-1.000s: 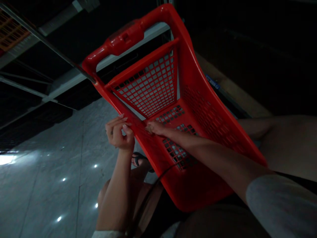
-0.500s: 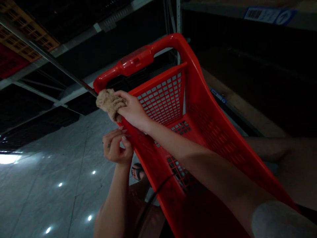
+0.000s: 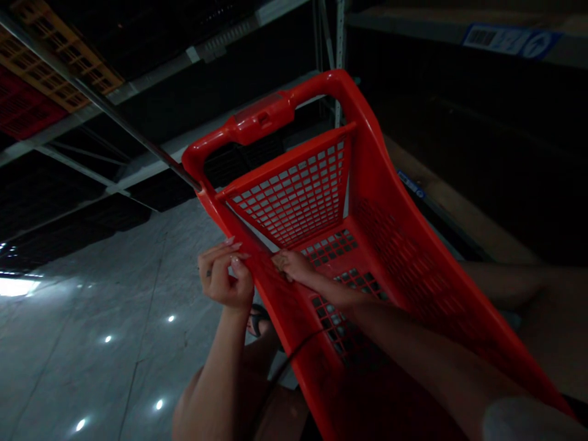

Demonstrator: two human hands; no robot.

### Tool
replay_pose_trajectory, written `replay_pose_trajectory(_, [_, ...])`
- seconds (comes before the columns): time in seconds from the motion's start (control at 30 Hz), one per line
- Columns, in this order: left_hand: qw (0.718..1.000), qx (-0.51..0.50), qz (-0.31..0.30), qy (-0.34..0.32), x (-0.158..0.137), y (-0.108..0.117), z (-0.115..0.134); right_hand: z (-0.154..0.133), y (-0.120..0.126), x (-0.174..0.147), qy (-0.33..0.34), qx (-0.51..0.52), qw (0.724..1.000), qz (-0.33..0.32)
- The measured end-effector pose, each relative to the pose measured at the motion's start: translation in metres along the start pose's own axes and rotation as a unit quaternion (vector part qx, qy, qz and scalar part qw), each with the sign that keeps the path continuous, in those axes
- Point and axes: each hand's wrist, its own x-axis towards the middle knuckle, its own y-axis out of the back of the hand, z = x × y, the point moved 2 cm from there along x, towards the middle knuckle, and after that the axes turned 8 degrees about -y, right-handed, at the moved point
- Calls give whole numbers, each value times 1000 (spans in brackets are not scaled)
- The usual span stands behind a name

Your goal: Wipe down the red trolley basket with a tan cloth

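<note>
red basket (image 3: pixel 395 245), rim in left hand (image 3: pixel 225 278) grip, apparently

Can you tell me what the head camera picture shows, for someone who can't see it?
Two bare hands grip the side rim of a tilted red plastic shopping basket: the left hand pinches the rim from outside, the right hand rests just inside. The handle points away, above a shiny grey floor and dark shelves.

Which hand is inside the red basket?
The right hand is inside the red basket, low against its side wall. The left hand is outside, fingers curled at the basket's edge.
</note>
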Motion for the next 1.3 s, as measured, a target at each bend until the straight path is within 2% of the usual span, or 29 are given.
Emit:
replay_pose_trajectory(0.1, [1000, 11, 11, 11, -2, -1, 2, -50, 10, 1, 61, 1, 997, 50])
replay_pose_trajectory(0.13, [1000, 16, 14, 16, -2, -1, 3, -75, 16, 2, 108, 18, 992, 70])
replay_pose_trajectory(0.2, [999, 19, 17, 24, -2, -2, 5, -125, 30, 4, 159, 68, 982, 76])
replay_pose_trajectory(0.27, [999, 11, 21, 26, -1, -3, 7, -171, 44, 4, 253, 100, 959, 82])
replay_pose_trajectory(0.33, [999, 3, 23, 25, 0, -4, 7, -202, 53, 4, 333, 94, 935, 79])
replay_pose_trajectory(0.4, [1000, 1, 19, 23, 0, -5, 5, -215, 54, 4, 386, 67, 918, 61])
replay_pose_trajectory(0.47, [1000, 2, 11, 22, -2, -7, 1, -213, 52, 4, 407, 46, 911, 45])
replay_pose_trajectory(0.57, [1000, -7, 8, 18, -3, -10, -5, -194, 53, 2, 387, 50, 919, 47])
replay_pose_trajectory(0.63, [1000, -14, 3, 20, -4, -12, -9, -177, 58, -2, 350, 67, 933, 49])
replay_pose_trajectory(0.77, [999, -4, -27, 35, -8, -12, -8, -151, 69, -20, 234, 89, 968, 21])
replay_pose_trajectory(0.87, [999, -10, -9, 42, -14, -6, 1, -135, 68, -57, 195, 81, 977, 16])
replay_pose_trajectory(0.93, [998, -33, 15, 50, -16, 0, 7, -122, 66, -95, 195, 60, 978, 28])
replay_pose_trajectory(1.0, [997, -54, 10, 62, -14, 7, 12, -107, 64, -142, 210, 19, 977, 33])
replay_pose_trajectory(1.1, [992, -73, -77, 66, -4, 14, 18, -82, 61, -209, 249, -60, 967, 18])
replay_pose_trajectory(1.17, [982, -95, -156, 49, 1, 15, 22, -71, 59, -237, 267, -93, 959, 31])
replay_pose_trajectory(1.23, [971, -118, -206, 34, 2, 14, 25, -70, 56, -245, 282, -110, 952, 49])
replay_pose_trajectory(1.3, [970, -129, -204, 31, -2, 11, 25, -78, 49, -230, 284, -121, 950, 49])
